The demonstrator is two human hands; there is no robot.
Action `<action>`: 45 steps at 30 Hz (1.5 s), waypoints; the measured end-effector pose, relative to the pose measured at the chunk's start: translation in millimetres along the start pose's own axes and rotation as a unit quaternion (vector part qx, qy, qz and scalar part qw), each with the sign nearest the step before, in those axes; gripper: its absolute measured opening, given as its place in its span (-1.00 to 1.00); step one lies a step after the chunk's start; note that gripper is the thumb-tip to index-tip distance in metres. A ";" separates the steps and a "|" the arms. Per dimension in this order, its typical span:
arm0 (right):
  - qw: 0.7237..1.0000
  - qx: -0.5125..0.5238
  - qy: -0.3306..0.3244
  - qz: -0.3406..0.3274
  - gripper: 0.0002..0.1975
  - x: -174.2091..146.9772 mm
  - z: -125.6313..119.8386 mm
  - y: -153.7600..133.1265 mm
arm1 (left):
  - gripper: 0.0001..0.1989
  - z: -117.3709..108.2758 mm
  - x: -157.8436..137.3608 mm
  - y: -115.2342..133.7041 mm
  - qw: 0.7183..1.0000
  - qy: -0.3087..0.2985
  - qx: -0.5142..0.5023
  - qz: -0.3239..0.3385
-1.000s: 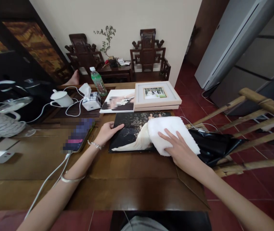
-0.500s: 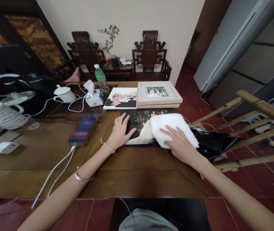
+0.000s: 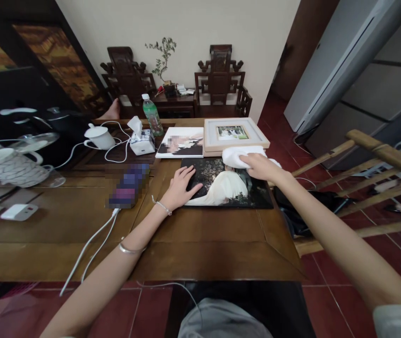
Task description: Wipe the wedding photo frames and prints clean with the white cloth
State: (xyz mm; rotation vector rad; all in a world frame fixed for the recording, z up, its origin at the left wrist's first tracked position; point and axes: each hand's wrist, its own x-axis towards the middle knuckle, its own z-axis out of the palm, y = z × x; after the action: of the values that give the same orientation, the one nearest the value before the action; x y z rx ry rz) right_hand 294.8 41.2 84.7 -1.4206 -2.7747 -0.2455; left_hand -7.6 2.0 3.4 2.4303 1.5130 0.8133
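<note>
A dark photo panel with a figure in a white gown lies flat on the wooden table. My left hand rests on its left edge, open, with fingers spread and thumb out over the picture. At the panel's far right edge, my right hand grips a white fluffy cloth. The cloth is bunched up and covers the top of the picture. Behind the panel lie a light-wood photo frame, stacked on another piece, and a white-edged photo panel.
Left of the panel is a phone on a white charging cable. Farther back are a tissue box, a green bottle, a lidded white cup and a patterned mug. A bamboo chair stands on the right.
My right hand has moved the cloth away from me, towards the panel's far edge, and its fingers have closed on it. More of the panel's right side shows. My left hand stays on the panel.
</note>
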 end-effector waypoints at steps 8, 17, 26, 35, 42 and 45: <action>0.999 0.042 0.011 -0.030 -0.65 -47.4 -2.6 -27.5 | -0.48 2.3 -1.2 1.6 1.000 0.008 -0.012 -0.027; 0.991 0.089 0.010 -0.097 -0.55 -128.3 0.2 -80.6 | -0.54 -3.4 0.1 6.7 0.998 -0.024 -0.020 -0.046; 0.997 0.073 0.003 -0.028 -0.52 -31.2 12.0 -32.5 | -0.54 -4.1 0.4 0.7 0.999 -0.026 -0.032 -0.027; 0.995 0.070 -0.011 -0.068 -0.48 -94.1 9.1 -76.6 | -0.54 -0.2 0.4 -0.5 0.999 -0.013 -0.036 -0.037; 0.992 0.093 -0.026 -0.079 -0.52 -117.1 2.0 -96.5 | -0.52 -2.6 0.5 2.2 0.999 -0.022 -0.027 -0.032; 0.994 0.092 -0.025 -0.061 -0.48 -80.2 3.6 -83.9 | -0.50 -6.6 0.5 2.8 0.997 -0.054 -0.023 -0.042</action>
State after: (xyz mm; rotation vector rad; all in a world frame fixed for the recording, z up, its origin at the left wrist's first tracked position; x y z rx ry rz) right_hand 274.4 -71.0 63.2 -1.2340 -2.8399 0.0449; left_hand -8.7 0.1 10.3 2.3206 1.5264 0.6825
